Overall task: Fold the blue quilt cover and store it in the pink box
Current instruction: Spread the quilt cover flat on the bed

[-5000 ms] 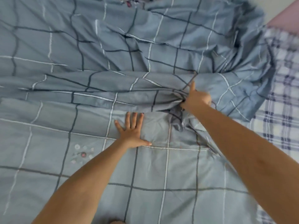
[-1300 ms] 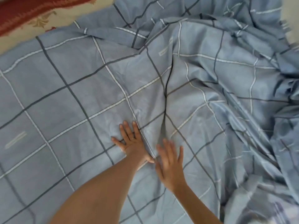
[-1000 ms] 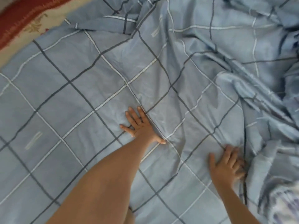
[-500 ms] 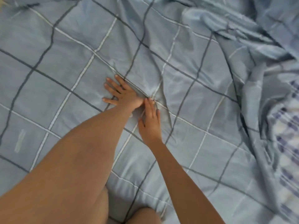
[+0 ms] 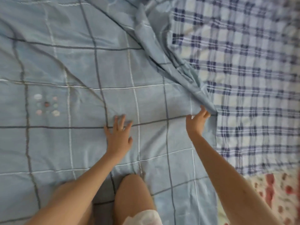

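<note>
Since half a second ago the right hand [image 5: 196, 123] has moved away from the left hand [image 5: 119, 137] to the right edge of the blue quilt cover [image 5: 81, 70], where its fingers [image 5: 204, 113] pinch a raised fold. Left hand lies flat, fingers spread, holding nothing. Spread over the bed, the cover leaves the plaid sheet [image 5: 251, 78] bare at right. A knee [image 5: 133, 190] rests on the cover.
</note>
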